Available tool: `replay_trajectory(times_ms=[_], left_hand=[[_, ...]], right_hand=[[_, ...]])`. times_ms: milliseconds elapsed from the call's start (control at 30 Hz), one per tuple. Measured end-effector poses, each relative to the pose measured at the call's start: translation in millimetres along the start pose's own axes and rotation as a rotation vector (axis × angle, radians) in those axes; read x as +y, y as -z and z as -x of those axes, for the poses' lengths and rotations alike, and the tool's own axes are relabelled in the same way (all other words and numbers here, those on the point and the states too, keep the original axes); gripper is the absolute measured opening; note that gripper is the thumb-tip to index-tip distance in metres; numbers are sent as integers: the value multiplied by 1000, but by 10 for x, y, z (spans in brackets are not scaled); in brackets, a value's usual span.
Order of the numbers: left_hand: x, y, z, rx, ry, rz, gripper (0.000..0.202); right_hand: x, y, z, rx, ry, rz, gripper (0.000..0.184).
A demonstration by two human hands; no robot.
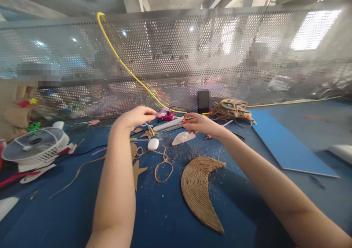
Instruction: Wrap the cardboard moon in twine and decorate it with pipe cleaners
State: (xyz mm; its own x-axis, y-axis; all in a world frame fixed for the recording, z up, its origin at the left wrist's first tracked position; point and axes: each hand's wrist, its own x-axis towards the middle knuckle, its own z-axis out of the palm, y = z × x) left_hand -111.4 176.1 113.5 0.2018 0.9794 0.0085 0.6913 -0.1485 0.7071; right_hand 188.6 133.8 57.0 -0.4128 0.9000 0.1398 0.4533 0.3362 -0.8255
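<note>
Scissors (175,127) lay at half-curled right hand (201,124), left hand (139,116) half-open, both holds unclear; gripping by handles (184,120) was safest.

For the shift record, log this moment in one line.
left hand: near pink object, grip unclear | right hand: at scissors, grip unclear | twine crescent: flat on blue table, untouched
</note>
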Motion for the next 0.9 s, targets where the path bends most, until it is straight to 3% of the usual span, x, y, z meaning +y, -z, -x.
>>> replay_trajectory(times_ms=[67,133,200,300,433,533,700,900], left_hand=[[236,-252,-36,-309,-226,-89,29],[365,-463,-72,-437,-288,-175,30],[402,-596,-109,-512,-302,-240,30],[372,-660,-147,-568,-341,-255,31],[328,-598,-127,-553,-401,-186,34],[324,-528,-85,-578,-417,-211,32],[421,-583,-34,-695,-412,-282,36],[514,-818,-67,-755,-428,-256,32]], right_hand=[[23,-21,-15,30,-60,-338,63],[50,9,-21,38,-132,-483,47],[69,72,-16,45,-189,-476,30],[69,167,13,35,-188,-339,33],[50,244,76,-193,-198,-26,35],[50,277,103,-274,-197,-6,31],[9,240,76,-246,-84,51,20],[-8,130,30,-22,-61,81,28]])
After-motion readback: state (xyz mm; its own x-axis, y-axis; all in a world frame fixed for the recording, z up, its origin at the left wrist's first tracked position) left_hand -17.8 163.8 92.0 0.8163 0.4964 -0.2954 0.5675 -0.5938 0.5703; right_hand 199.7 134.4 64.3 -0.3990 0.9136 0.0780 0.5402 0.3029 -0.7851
